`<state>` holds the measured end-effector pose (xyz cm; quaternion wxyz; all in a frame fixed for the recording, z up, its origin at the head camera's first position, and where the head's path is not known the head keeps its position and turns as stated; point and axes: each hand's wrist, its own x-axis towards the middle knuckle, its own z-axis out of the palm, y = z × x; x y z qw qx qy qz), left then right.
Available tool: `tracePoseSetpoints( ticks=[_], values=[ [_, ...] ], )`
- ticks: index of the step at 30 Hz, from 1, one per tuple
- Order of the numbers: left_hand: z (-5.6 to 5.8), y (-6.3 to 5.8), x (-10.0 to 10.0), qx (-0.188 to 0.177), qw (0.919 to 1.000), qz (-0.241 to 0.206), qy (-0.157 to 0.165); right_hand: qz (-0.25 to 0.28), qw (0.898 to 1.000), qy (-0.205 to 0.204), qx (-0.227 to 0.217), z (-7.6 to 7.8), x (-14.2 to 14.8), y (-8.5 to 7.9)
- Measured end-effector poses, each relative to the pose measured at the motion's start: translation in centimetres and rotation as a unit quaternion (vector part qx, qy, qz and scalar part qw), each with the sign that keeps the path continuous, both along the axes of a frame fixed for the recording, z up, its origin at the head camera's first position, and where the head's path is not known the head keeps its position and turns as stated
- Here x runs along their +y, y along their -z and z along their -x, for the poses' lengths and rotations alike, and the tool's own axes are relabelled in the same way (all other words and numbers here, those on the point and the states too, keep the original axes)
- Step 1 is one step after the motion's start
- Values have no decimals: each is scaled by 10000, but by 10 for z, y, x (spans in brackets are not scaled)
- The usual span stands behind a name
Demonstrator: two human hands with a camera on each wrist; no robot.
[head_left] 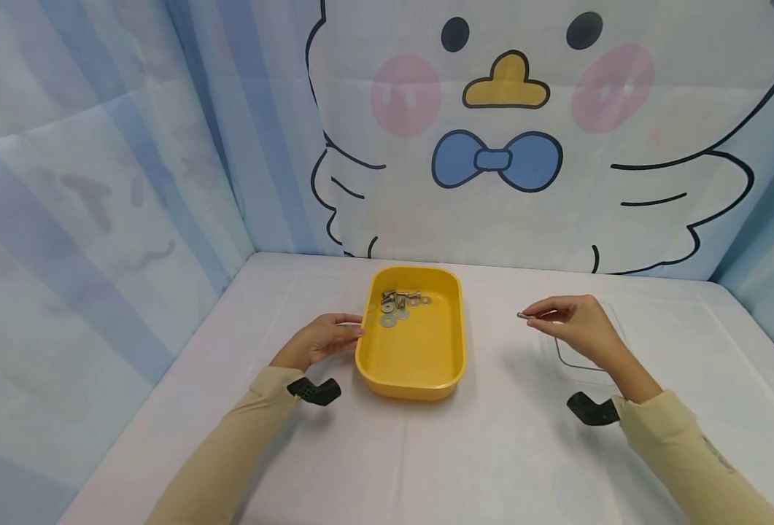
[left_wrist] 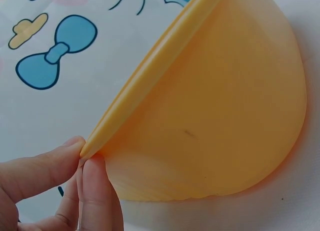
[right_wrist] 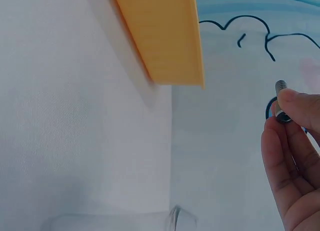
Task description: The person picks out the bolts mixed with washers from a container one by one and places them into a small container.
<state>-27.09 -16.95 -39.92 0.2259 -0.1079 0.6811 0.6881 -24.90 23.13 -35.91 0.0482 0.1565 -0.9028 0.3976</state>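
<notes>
My left hand (head_left: 321, 339) pinches the left rim of a yellow tray (head_left: 419, 364) between thumb and fingers; the left wrist view shows the grip on the rim (left_wrist: 135, 86). Toward the far end inside the tray lie several silver bolts (head_left: 396, 297) and flat washers (head_left: 388, 321). Out to the right, my right hand (head_left: 573, 324) holds one bolt (right_wrist: 281, 87) raised above the table. Thumb and fingertips press its sides, with the threaded end upward in the right wrist view. Below this hand sits a clear plastic container (head_left: 583, 367), partly covered by the hand and wrist.
A white cloth (head_left: 360, 452) covers the table. Behind it hangs a curtain (head_left: 498, 226) printed with a cartoon face and blue bow tie, and another striped curtain (head_left: 98, 219) closes off the left side. Dark wrist devices (head_left: 593, 410) sit at both cuffs.
</notes>
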Motion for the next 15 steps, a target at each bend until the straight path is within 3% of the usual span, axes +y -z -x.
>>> tracePoseSetpoints(
  ticks=[15],
  values=[
    [0, -1, 1, -39, 10000, 24, -16, -223, 9985, 491, -54, -1, 30, 3]
  ],
)
